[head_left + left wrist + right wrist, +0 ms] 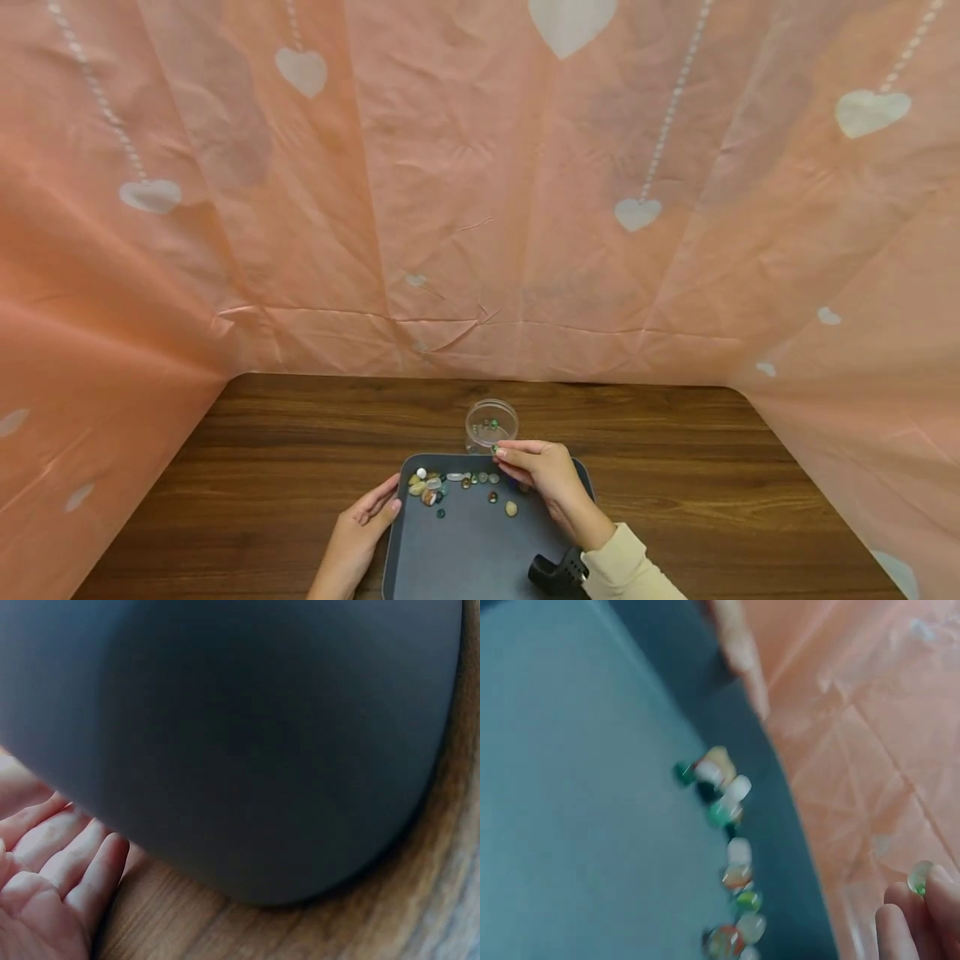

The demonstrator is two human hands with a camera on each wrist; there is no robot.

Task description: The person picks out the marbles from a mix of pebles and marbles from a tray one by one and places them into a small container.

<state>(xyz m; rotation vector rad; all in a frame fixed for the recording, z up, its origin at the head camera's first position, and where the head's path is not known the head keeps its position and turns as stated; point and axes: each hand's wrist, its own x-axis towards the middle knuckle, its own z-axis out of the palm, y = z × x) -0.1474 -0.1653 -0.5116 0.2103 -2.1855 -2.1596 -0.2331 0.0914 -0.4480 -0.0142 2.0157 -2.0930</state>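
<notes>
My right hand pinches a small clear glass marble with green inside between thumb and fingertips. It is just above the far rim of a dark grey tray, close to a round clear plastic jar with several small green pieces in it. At the tray's left rim, my left hand grips the edge, thumb on the rim and fingers along the outer side. Several marbles and polished stones lie along the tray's far side, among them a cream stone and a white ball.
The tray and jar stand on a brown wood-grain table. Pink-orange cloth with white hearts encloses the table at the back and both sides. A black strap-like device is on the right wrist, over the tray.
</notes>
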